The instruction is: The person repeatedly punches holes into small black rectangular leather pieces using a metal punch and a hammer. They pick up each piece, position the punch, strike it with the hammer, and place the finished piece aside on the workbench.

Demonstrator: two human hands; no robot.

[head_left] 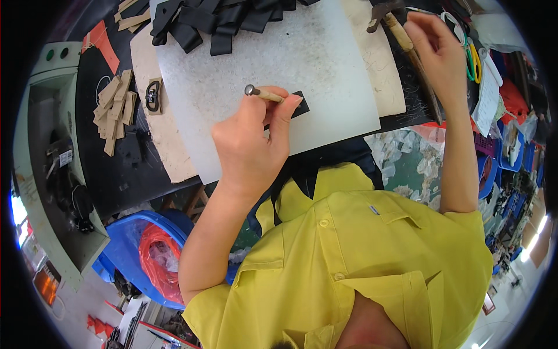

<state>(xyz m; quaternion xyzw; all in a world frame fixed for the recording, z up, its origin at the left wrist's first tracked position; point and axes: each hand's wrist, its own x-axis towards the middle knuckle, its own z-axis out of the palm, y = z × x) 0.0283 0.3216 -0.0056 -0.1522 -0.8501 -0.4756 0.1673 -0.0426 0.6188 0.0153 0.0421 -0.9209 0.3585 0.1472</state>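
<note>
My left hand (253, 131) is closed around a punch-like tool (264, 94) with a pale wooden handle and a round metal cap. Its working tip is hidden by my fingers. Beneath those fingers lies a short black strap piece (301, 106) on the white board (325, 64). Off to the right, my right hand (436, 49) has its fingers curved and apart beside the wooden handle of a hammer (401, 36). The hammer's dark metal head is at the top of the view. Whether a fingertip touches the handle, I cannot tell.
A heap of black strap pieces (224, 20) covers the board's far edge. Tan strips (116, 107) and a black buckle (153, 96) lie to the left, near a metal cabinet (55, 145). Scissors (474, 58) sit at the far right. A blue tub (131, 247) stands below the table.
</note>
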